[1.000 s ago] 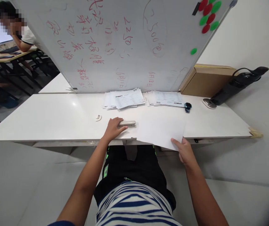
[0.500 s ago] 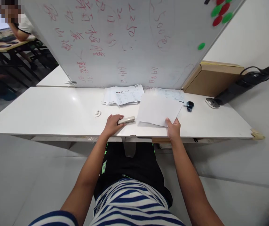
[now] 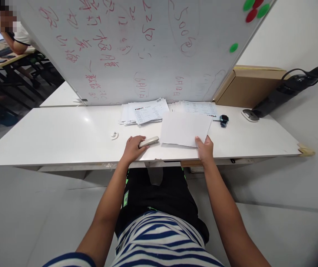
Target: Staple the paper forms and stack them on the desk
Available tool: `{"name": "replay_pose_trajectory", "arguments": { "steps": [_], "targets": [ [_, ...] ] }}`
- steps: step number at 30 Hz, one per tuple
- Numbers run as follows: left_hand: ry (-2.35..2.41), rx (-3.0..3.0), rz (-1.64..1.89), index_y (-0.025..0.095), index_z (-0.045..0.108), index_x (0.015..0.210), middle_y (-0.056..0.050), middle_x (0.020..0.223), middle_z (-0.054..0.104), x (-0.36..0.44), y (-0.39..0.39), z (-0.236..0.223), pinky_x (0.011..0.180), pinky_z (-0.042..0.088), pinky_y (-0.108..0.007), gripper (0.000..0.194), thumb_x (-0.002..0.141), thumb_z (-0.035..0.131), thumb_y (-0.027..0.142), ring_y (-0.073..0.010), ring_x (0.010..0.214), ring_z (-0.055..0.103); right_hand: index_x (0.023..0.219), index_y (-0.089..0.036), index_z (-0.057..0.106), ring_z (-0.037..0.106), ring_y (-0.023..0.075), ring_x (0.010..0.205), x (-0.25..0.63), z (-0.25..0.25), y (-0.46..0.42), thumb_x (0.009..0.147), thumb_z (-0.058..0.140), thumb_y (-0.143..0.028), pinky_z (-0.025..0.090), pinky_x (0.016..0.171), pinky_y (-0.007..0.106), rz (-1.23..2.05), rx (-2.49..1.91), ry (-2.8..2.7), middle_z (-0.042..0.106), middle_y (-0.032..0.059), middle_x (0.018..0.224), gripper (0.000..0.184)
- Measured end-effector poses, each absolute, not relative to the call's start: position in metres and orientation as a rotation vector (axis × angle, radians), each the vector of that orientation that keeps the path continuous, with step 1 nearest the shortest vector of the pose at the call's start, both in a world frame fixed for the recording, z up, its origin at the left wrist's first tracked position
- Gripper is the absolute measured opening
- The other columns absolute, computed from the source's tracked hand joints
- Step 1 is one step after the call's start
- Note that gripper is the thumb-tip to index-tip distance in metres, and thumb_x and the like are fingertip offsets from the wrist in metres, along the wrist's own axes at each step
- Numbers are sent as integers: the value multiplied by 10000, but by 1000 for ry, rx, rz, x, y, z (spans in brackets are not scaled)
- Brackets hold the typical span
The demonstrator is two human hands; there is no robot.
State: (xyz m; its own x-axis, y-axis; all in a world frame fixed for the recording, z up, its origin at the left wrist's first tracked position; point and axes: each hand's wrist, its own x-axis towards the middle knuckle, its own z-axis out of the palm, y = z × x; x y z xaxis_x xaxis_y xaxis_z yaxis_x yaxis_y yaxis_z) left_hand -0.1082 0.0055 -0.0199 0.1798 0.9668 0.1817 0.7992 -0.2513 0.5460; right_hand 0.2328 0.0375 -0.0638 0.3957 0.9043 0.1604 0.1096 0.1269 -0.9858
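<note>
My left hand [image 3: 133, 149] is closed around the rear of a light grey stapler [image 3: 149, 141] on the white desk. Its front end points right, a short gap from the left edge of some white paper [image 3: 185, 128]. My right hand [image 3: 205, 149] pinches that paper at its lower right corner, thumb on top. Whether it is one sheet or more, I cannot tell. Behind the stapler lies a stack of printed slips [image 3: 149, 112]. A second stack of slips [image 3: 199, 107] is partly covered by the paper.
A whiteboard [image 3: 159, 52] with red writing stands along the desk's back. To the right are a smartwatch [image 3: 224, 120], a computer mouse [image 3: 250, 115], a black bottle [image 3: 284, 94] and a cardboard box [image 3: 248, 87]. A white earphone [image 3: 114, 135] lies left. Another person sits far left.
The camera view has shifted slightly. The paper's lower right corner has shifted slightly left and lies flatter. My left hand keeps its hold on the stapler, which has hardly moved.
</note>
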Motion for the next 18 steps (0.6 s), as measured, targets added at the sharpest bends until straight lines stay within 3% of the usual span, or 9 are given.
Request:
{"name": "replay_pose_trajectory", "arguments": {
  "steps": [11, 18],
  "targets": [
    [1690, 2121, 710, 251, 578, 994, -37, 1250, 628, -105, 1, -13, 1120, 259, -477, 215, 825, 594, 382, -256, 1193, 539, 1120, -160, 628, 632, 244, 1050, 229, -58, 35, 759, 650, -423, 470, 979, 436, 758, -1368, -1023, 690, 96, 1131, 447],
    [1699, 2094, 711, 252, 614, 1032, -34, 1188, 655, -106, 7, -14, 1084, 302, -455, 253, 826, 602, 398, -264, 1124, 565, 1020, -163, 657, 672, 223, 920, 222, -27, 70, 670, 700, -288, 516, 900, 403, 1029, -1353, -1030, 723, 72, 1013, 375]
  ]
}}
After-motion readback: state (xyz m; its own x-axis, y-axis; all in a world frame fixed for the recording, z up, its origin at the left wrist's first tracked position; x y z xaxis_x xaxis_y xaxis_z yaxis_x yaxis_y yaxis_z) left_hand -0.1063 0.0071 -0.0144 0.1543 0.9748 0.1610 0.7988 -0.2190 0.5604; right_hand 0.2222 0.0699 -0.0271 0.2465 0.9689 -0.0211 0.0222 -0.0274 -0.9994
